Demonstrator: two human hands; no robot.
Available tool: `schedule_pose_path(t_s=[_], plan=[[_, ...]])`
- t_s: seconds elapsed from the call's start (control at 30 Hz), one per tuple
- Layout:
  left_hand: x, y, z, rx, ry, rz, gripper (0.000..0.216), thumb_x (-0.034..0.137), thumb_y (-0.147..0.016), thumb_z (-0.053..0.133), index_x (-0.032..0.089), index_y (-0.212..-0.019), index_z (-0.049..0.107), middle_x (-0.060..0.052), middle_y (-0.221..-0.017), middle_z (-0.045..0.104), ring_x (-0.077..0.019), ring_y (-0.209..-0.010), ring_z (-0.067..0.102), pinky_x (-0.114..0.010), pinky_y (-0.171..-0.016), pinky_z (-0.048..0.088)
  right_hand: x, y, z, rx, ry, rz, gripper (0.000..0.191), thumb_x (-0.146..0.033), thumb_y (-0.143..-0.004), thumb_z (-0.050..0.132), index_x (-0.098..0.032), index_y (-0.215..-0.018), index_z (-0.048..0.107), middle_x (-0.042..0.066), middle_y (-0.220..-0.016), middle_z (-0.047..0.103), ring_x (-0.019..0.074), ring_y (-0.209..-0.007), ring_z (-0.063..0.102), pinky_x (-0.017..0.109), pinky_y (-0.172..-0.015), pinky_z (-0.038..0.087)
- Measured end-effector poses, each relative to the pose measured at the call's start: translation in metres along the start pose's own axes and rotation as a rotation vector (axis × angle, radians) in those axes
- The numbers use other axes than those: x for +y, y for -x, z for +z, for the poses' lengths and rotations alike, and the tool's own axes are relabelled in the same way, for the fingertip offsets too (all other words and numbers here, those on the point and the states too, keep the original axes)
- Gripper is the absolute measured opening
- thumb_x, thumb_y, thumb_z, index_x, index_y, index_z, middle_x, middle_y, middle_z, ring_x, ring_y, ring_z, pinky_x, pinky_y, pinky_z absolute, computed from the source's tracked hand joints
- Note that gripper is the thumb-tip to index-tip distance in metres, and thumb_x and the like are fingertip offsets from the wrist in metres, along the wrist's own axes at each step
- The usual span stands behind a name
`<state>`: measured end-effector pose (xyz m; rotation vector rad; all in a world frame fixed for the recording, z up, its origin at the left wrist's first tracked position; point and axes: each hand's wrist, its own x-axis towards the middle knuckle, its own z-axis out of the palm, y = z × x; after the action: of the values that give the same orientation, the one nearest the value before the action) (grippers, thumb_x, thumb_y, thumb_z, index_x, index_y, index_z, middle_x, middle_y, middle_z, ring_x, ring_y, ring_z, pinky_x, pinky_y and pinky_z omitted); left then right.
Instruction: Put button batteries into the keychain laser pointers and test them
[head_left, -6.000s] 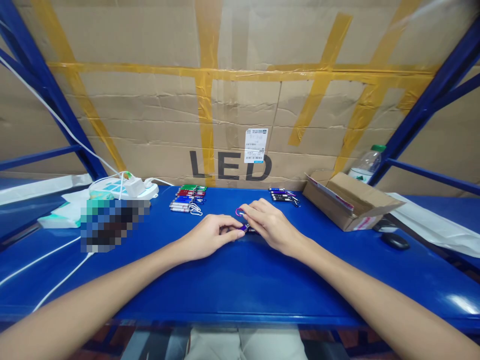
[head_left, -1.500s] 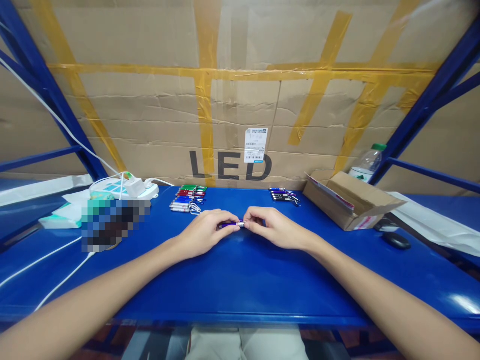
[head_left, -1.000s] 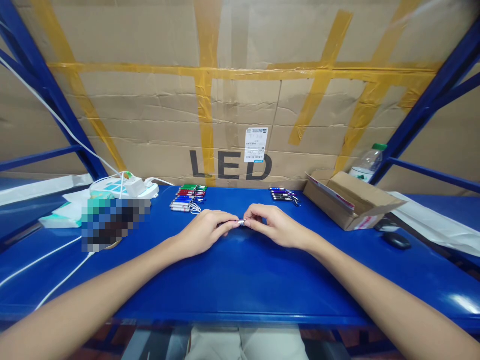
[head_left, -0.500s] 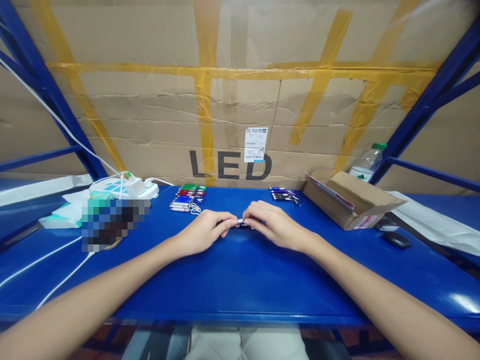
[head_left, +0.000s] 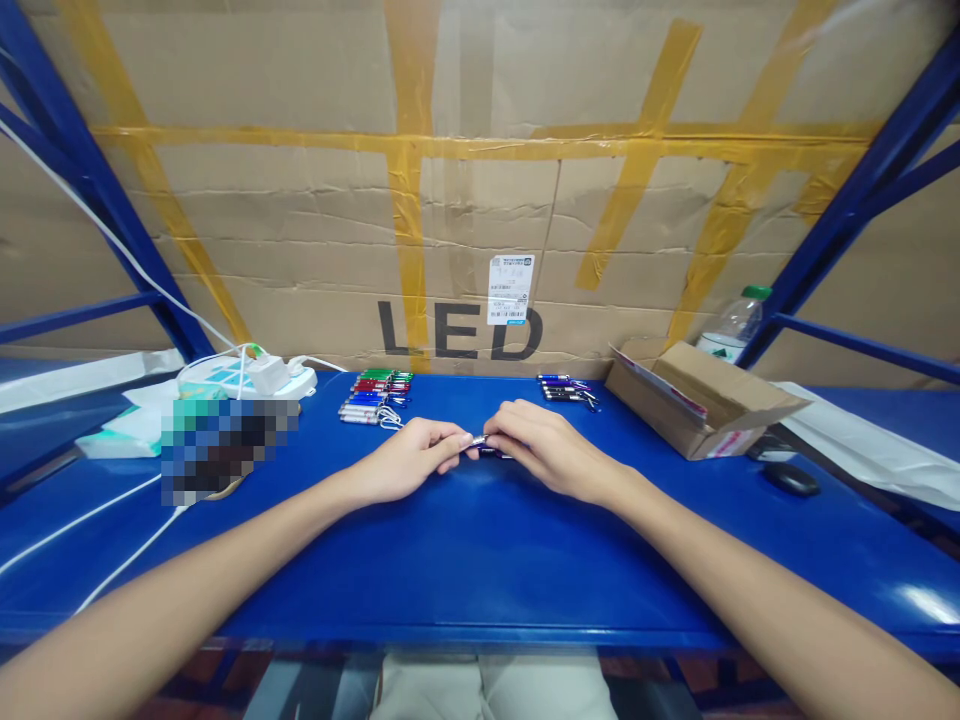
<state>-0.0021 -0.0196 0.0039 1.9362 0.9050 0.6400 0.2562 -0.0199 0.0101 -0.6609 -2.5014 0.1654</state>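
My left hand [head_left: 409,462] pinches one end of a small keychain flashlight [head_left: 477,441] between thumb and fingers. The fingers of my right hand [head_left: 547,447] are closed on its other end, so only a short silver part shows between the two. Just under my right fingertips, a dark tube-shaped piece [head_left: 493,453] lies on the blue table [head_left: 480,560], mostly covered. Beyond my left hand are rows of small metal flashlights [head_left: 379,388] in green, red, blue and silver, some with cords. A smaller group of blue and black ones [head_left: 564,388] lies past my right hand.
On the right are an open cardboard box [head_left: 697,400], a black mouse [head_left: 792,479] and a plastic bottle [head_left: 739,322]. A power strip [head_left: 300,380], white cables and a tissue pack [head_left: 120,432] occupy the left. A large taped carton [head_left: 315,230] stands behind the table.
The flashlight between my fingers has tilted slightly, and its silver part sits a little further left. Both hands stay in nearly the same place.
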Motion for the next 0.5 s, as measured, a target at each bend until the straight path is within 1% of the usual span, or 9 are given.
schedule_pose_path(t_s=[0.17, 0.27, 0.33, 0.4, 0.5], plan=[[0.0012, 0.0003, -0.0015, -0.031, 0.064, -0.046, 0.059, 0.071, -0.101, 0.056, 0.015, -0.1, 0.074, 0.003, -0.068, 0.054, -0.0122, -0.06, 0.044, -0.025, -0.057, 0.034, -0.0025, -0.0007, -0.0007, 0.0, 0.027, -0.011, 0.025, -0.032, -0.117, 0.04, -0.023, -0.111, 0.063, 0.008, -0.101, 0.066, 0.0229, -0.093, 0.057, 0.036, -0.084, 0.045], [0.0001, 0.0004, -0.0005, -0.024, 0.05, -0.034, 0.058, 0.069, -0.102, 0.055, 0.015, -0.099, 0.075, 0.002, -0.067, 0.056, -0.0128, -0.061, 0.047, -0.025, -0.058, 0.037, -0.0028, -0.0007, -0.0009, 0.008, 0.042, -0.008, 0.027, -0.032, -0.117, 0.039, -0.023, -0.111, 0.064, 0.008, -0.101, 0.067, 0.0233, -0.092, 0.057, 0.036, -0.084, 0.045], [-0.0009, 0.001, 0.0013, 0.036, -0.03, 0.011, 0.055, 0.066, -0.104, 0.054, 0.015, -0.098, 0.075, 0.001, -0.068, 0.06, -0.0141, -0.063, 0.052, -0.026, -0.062, 0.041, -0.0021, -0.0005, -0.0006, 0.013, 0.023, 0.015, 0.027, -0.034, -0.117, 0.04, -0.023, -0.111, 0.064, 0.008, -0.102, 0.067, 0.0231, -0.093, 0.059, 0.036, -0.085, 0.046], [-0.0014, 0.0022, 0.0034, 0.117, -0.146, 0.072, 0.048, 0.06, -0.106, 0.054, 0.017, -0.102, 0.076, 0.0, -0.073, 0.066, -0.0158, -0.068, 0.058, -0.027, -0.068, 0.045, -0.0015, -0.0003, 0.0, 0.005, -0.042, 0.064, 0.024, -0.037, -0.116, 0.044, -0.023, -0.109, 0.063, 0.008, -0.104, 0.068, 0.0222, -0.095, 0.061, 0.034, -0.085, 0.047], [-0.0001, 0.0044, 0.0051, 0.205, -0.262, 0.174, 0.035, 0.05, -0.107, 0.059, 0.021, -0.112, 0.077, -0.002, -0.091, 0.076, -0.0181, -0.081, 0.066, -0.029, -0.078, 0.05, -0.0024, -0.0006, 0.0011, -0.014, -0.157, 0.146, 0.023, -0.039, -0.115, 0.048, -0.023, -0.107, 0.063, 0.006, -0.104, 0.07, 0.0202, -0.093, 0.064, 0.032, -0.085, 0.048]])
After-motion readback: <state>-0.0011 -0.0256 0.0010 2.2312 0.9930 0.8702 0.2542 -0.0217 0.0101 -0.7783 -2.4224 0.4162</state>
